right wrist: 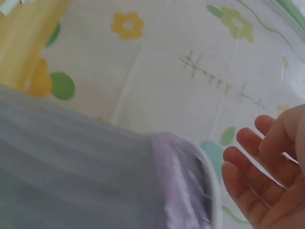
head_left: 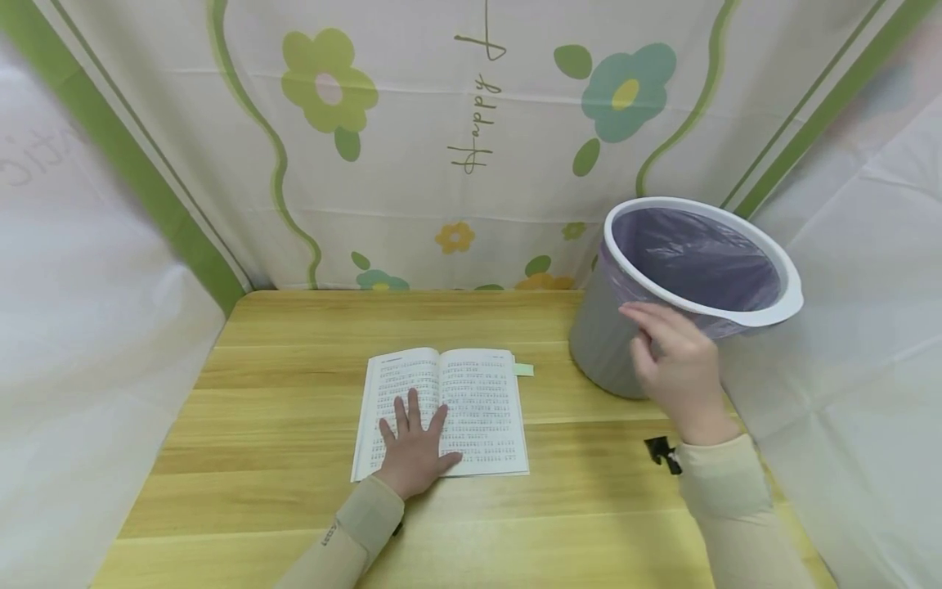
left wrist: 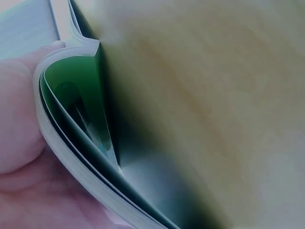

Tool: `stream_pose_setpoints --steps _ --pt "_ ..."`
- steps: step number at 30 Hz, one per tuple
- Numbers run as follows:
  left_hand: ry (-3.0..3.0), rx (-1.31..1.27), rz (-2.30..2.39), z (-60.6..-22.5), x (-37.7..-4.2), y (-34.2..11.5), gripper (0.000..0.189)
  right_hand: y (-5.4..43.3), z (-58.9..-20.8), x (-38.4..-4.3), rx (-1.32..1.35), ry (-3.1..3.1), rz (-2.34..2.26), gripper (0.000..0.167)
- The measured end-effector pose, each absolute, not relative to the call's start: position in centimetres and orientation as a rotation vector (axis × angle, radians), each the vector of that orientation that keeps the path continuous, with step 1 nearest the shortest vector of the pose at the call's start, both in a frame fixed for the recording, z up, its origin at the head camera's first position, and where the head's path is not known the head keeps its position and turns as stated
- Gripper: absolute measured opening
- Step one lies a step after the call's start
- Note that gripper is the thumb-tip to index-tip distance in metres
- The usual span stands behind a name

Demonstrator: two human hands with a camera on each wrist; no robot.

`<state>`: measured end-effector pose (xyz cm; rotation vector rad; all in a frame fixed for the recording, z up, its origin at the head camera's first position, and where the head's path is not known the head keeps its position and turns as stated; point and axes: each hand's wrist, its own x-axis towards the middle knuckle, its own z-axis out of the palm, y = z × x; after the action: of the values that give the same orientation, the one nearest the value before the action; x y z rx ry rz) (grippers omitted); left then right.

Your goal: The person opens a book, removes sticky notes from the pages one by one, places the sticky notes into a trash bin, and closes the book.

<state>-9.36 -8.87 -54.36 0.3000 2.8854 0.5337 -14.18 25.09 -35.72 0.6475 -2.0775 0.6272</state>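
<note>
Beige sleeves (head_left: 746,536) have broad cuffs (head_left: 724,476), the left bearing dark lettering (head_left: 329,535), the right a small black fitting (head_left: 662,450).

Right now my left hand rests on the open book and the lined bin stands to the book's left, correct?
Not quite: the head view shows the lined bin to the right of the open book, on which your left hand does rest.

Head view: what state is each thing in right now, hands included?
Book: open, lying on the table.
Green tab: sticking out past the right page's edge.
Bin: standing on the table, top uncovered.
Purple liner: inside the bin, edge folded outside.
Left hand: fingers spread on the book.
Right hand: fingers bent, holding nothing visible.
</note>
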Motion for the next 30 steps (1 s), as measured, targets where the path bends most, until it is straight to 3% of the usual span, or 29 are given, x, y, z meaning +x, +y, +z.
stream_pose_setpoints --steps 8,14,30 --pt "2.851 0.337 0.535 -54.6 -9.0 -8.7 0.082 23.1 -44.2 -13.7 0.615 -2.334 0.851 0.033" --pt "2.855 0.369 0.533 -54.5 -9.0 -8.4 0.083 21.7 -49.2 -12.9 0.445 -2.587 1.022 0.029" --pt "2.864 0.341 0.617 -54.1 -8.8 -7.9 0.082 18.8 -53.6 -11.2 -0.008 -2.864 1.338 0.032"
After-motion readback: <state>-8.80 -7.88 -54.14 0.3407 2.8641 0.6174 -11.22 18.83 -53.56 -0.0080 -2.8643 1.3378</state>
